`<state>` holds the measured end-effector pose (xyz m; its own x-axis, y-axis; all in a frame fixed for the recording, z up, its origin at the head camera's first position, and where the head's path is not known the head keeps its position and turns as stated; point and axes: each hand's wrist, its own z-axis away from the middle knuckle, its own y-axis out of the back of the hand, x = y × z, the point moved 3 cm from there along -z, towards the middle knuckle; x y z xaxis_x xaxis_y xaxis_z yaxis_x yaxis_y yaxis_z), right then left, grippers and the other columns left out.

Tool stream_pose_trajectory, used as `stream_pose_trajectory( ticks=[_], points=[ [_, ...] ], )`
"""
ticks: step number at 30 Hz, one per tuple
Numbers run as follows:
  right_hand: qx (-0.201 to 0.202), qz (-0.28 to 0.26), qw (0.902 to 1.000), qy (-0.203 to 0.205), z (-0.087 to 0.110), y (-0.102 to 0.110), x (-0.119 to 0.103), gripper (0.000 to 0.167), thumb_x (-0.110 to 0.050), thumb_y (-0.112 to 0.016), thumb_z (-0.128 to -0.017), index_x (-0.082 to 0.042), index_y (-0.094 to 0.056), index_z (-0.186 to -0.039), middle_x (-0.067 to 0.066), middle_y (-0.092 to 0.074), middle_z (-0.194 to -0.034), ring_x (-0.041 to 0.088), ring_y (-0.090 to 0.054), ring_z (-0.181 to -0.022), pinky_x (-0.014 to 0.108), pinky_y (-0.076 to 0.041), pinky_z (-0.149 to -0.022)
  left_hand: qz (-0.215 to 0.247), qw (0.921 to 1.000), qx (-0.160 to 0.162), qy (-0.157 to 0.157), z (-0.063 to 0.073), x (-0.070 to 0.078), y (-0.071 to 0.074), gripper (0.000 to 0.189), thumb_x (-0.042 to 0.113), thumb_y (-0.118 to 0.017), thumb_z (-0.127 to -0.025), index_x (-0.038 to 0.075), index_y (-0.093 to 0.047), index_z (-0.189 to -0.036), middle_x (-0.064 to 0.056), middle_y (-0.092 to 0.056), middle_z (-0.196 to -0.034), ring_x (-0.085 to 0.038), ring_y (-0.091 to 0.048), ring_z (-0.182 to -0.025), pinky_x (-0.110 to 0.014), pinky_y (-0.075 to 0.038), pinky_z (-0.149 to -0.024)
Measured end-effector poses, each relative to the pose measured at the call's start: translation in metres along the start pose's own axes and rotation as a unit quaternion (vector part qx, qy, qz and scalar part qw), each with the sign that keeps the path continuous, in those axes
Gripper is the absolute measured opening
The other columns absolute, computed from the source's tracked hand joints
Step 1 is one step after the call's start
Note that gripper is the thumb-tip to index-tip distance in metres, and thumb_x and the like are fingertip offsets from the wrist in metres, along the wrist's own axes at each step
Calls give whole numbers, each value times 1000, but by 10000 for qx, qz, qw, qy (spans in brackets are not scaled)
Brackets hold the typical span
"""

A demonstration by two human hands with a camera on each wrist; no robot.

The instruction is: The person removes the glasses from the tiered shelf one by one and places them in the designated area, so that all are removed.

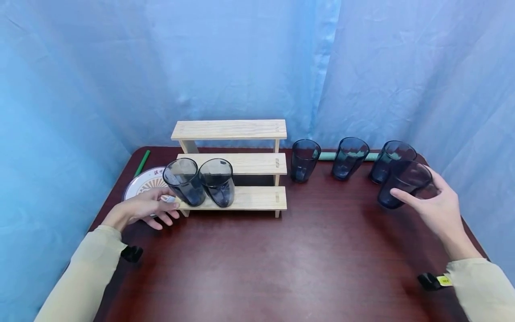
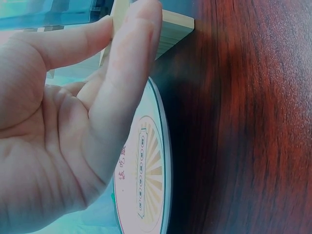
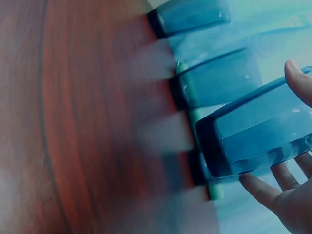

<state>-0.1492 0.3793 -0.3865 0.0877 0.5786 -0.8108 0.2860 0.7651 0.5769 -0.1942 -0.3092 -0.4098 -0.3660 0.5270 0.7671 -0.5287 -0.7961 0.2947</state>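
My right hand (image 1: 440,208) grips a dark blue-grey drinking glass (image 3: 258,126), thumb on one side and fingers on the other. Its base is raised off the table, in front of another glass (image 1: 392,156). My left hand (image 1: 149,206) is at the left end of a three-step wooden display stand (image 1: 257,197). Its thumb and forefinger pinch the end of the lowest step, as the left wrist view shows. Two similar glasses, a left one (image 1: 187,190) and a right one (image 1: 219,188), stand side by side on that step near the hand.
Two more glasses, one beside the stand (image 1: 305,163) and one farther right (image 1: 349,161), stand along the back. Behind them lies a pale green rod (image 1: 327,156). A patterned plate (image 1: 138,185) and a green stick (image 1: 142,163) lie left. Blue curtains (image 1: 241,58) surround the dark red table (image 1: 257,264).
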Motion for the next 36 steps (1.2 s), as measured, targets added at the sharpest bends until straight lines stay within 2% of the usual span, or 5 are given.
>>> stream_pose_trajectory(
  ticks=[8,12,17,29,36],
  points=[
    [-38,261,9996,-97,-9,1,18,84,-41,-80,-88,-46,-30,-156,0,-29,-164,17,-30,-144,19,-36,-89,24,10000,13,-5,-2,0,0,58,31,-65,-101,1,-34,-140,-15,-72,-106,-28,-72,-86,-44,-62,-69],
    [-30,177,9998,16,-12,0,25,83,-38,-80,-89,-44,-31,-157,3,-36,-160,14,-40,-130,7,-37,-77,38,10000,11,15,-2,-1,0,58,31,-64,-101,1,-34,-141,-16,-72,-107,-28,-72,-86,-43,-62,-69],
    [-71,-114,9999,94,-14,0,32,82,-31,-80,-90,-39,-33,-157,3,-44,-151,3,-48,-112,3,-41,-74,62,10000,19,38,-1,-2,-1,60,31,-65,-101,1,-33,-142,-16,-72,-107,-28,-72,-86,-43,-62,-69],
    [-207,-561,9976,348,-14,4,50,83,-15,-78,-92,-32,-32,-159,-6,-50,-147,-4,-48,-122,2,-42,-83,20,10000,14,-1,-4,0,-3,62,32,-65,-101,1,-33,-143,-15,-72,-106,-29,-72,-85,-45,-62,-69],
    [-242,-439,9968,624,-15,1,50,83,-13,-77,-92,-29,-32,-159,-3,-49,-145,-6,-51,-113,3,-43,-81,-4,10000,71,-18,0,-1,-3,64,33,-65,-101,2,-31,-144,-14,-72,-106,-29,-72,-86,-44,-62,-69]
  ],
)
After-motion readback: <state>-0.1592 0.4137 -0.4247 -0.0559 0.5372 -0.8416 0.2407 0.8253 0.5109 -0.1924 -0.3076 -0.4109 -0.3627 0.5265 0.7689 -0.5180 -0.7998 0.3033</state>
